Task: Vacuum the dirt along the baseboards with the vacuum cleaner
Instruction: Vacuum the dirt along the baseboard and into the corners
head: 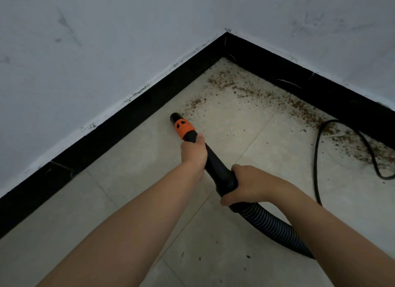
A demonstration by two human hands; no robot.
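Note:
A black vacuum nozzle [215, 162] with an orange collar [184, 127] points down at the tiled floor near the left baseboard [128, 120]. My left hand [194, 153] grips the nozzle just behind the collar. My right hand [249, 185] grips its thick rear end, where the ribbed hose [275, 229] begins. Brown dirt [256, 94] lies scattered in the corner and along the right baseboard [320, 88]. The nozzle tip [174, 117] sits at the near edge of a small dirt patch [195, 104].
Two pale walls [106, 51] meet at a corner [226, 33] ahead. A black power cord [316, 158] loops over the floor at the right, through the dirt. Beige floor tiles [132, 169] spread under my arms, with a few specks near the hose.

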